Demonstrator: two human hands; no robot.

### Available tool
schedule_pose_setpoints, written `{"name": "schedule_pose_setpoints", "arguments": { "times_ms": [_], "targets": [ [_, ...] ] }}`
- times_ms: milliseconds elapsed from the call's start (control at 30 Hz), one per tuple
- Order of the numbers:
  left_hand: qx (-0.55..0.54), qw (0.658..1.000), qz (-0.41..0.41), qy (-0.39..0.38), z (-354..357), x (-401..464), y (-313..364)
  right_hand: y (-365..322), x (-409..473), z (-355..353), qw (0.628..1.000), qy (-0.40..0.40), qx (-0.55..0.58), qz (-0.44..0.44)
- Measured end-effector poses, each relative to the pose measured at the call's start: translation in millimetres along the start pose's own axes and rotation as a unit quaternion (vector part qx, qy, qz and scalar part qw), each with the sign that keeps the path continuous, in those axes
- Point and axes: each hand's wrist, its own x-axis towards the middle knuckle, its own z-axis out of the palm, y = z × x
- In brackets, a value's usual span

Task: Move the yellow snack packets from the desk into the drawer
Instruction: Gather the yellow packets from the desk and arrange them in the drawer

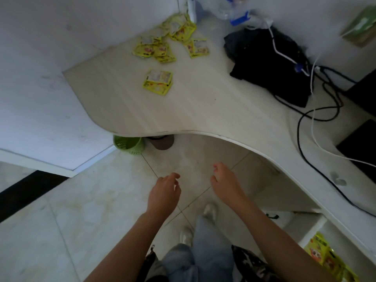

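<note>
Pale wood-grain curved desk [203, 110] across the far and right of the scene, bearing most of the load yet to shift. Black folded cloth bundle [268, 66] far right on it, with black and white cables [313, 110] trailing nearer. White open drawer [313, 224] at the near right, under the desk edge, already holding several glossy yellow snack packets [325, 255]. Judged partly done: some stowed, more left. Scattered heap of yellow snack packets [168, 41] at the far corner of the desk, overlapping, crinkled, some showing pale backs. Small stack of two yellow packets [158, 81] nearer, alone, well apart from the heap; likely the easiest next pick. Green perforated plastic basket [128, 144] on the floor under the desk's left edge. Left hand [164, 192] and right hand [225, 182] both low over the tiled floor, near the desk edge, fingers loosely curled and slightly spread, holding nothing.
</note>
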Motion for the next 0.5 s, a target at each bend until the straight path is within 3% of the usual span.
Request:
{"name": "schedule_pose_setpoints", "arguments": {
  "times_ms": [500],
  "targets": [
    [-0.015,0.997,-0.074,0.034,-67.5,192.0,-6.3,-76.9,198.2,-63.7,0.995,-0.045,-0.046,-0.078]
  ]
}}
